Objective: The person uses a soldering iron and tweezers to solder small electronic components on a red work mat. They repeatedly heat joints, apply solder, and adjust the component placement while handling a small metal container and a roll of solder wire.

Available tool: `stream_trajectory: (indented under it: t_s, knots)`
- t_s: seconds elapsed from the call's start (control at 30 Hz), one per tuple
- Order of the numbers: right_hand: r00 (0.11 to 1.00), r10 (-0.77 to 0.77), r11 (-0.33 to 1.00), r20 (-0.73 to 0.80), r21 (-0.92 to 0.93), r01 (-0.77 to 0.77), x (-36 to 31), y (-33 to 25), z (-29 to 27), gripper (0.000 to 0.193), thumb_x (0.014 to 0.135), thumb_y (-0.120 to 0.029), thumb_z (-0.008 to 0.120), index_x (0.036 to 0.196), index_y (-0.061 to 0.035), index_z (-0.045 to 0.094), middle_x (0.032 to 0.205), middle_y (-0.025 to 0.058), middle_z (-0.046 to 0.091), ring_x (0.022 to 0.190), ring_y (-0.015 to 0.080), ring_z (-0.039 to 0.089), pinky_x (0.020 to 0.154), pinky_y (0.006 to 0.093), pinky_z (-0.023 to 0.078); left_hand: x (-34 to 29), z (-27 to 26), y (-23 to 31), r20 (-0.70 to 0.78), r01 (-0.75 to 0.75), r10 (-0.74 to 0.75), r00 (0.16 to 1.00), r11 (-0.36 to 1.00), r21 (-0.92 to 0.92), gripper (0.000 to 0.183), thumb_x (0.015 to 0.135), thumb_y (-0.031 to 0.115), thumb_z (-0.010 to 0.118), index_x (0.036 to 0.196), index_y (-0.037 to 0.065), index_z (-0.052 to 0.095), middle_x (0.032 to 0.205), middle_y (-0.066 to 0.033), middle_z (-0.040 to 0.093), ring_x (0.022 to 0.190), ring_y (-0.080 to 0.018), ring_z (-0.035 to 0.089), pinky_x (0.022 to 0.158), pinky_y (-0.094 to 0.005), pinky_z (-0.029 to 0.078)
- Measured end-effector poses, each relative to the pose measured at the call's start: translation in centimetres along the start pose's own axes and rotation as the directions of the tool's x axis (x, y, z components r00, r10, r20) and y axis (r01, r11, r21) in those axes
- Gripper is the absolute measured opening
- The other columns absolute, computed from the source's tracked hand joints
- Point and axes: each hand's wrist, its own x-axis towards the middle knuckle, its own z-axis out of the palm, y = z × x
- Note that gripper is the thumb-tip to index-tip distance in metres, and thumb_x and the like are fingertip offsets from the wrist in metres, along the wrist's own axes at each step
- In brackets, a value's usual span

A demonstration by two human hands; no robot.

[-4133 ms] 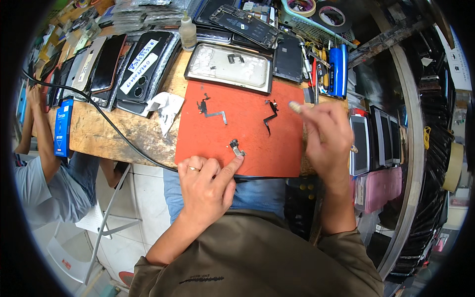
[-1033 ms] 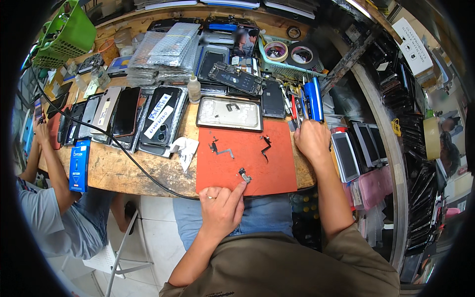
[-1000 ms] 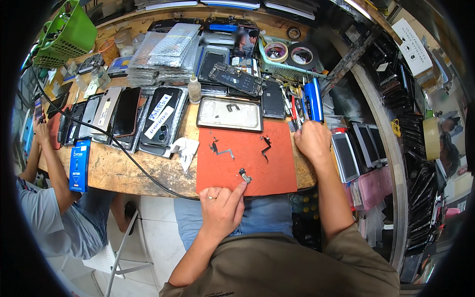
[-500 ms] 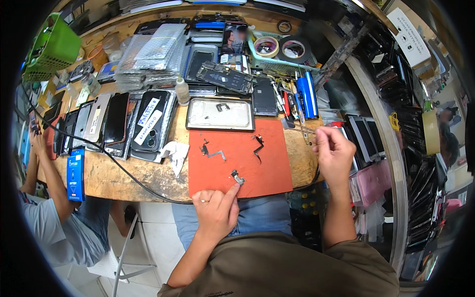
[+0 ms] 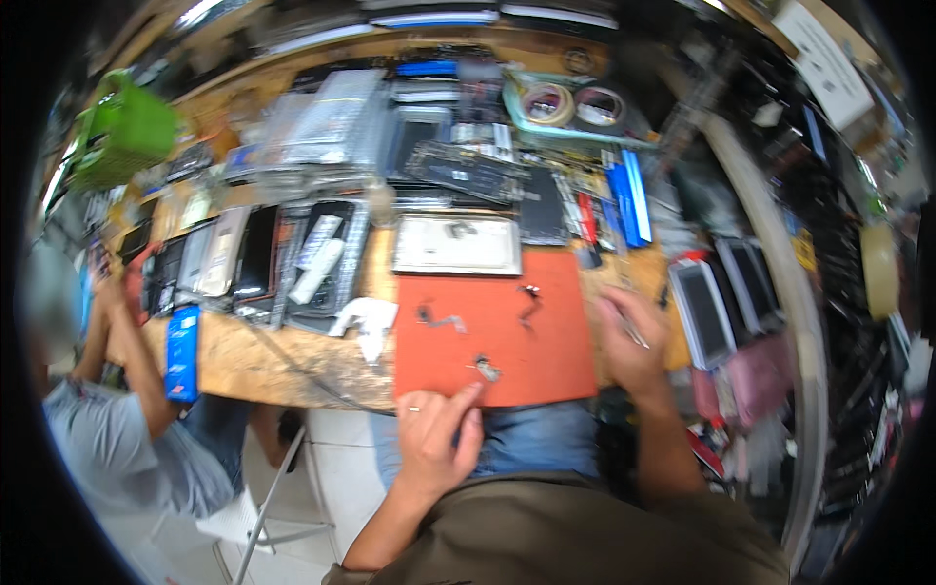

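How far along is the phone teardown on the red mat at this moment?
Done: the opened silver phone frame lies above the red work mat, and two small dark flex parts lie on the mat. In hand: the left hand fingers a small metal part; the right hand holds a thin tool. Left: nothing looks reassembled.

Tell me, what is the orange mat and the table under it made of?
The orange mat looks like soft rubber or silicone: flat, matte, even colour, though the blur leaves it open. The table looks like bare wood, pale brown with worn, blotchy patches. The left hand rests a fingertip on the mat's near edge.
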Motion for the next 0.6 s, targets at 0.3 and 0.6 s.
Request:
stream_trajectory:
  t_s: [0.3,0.6]
  knots:
    - [0.979,-0.015,0.989,-0.205,-0.149,-0.016,-4.3,4.2,-5.4,0.018,0.104,0.003,0.068,0.121,0.01,0.07,0.106,0.0215,0.071,0.091,0.0294,0.071,0.081,0.0392,0.057,18.3,-9.6,-11.4,-0.325,0.175,-0.205,0.923,0.977,-0.118,0.008,0.104,0.006,0.07,0.102,-0.001,0.073,0.093,-0.0067,0.073,0.08,-0.0171,0.066,0.071,-0.0304,0.05]
    - [0.947,0.021,0.992,-0.321,-0.112,-0.06,-8.1,7.0,-4.1,0.021,0.107,-0.002,0.062,0.123,0.0112,0.064,0.106,0.0219,0.066,0.09,0.03,0.067,0.079,0.0394,0.056,39.7,-17.6,-32.4,-0.489,0.63,-0.569,0.661,0.775,-0.049,0.043,0.097,0.03,0.074,0.12,-0.006,0.081,0.114,-0.0241,0.083,0.109,-0.0364,0.079,0.096,-0.0436,0.057]
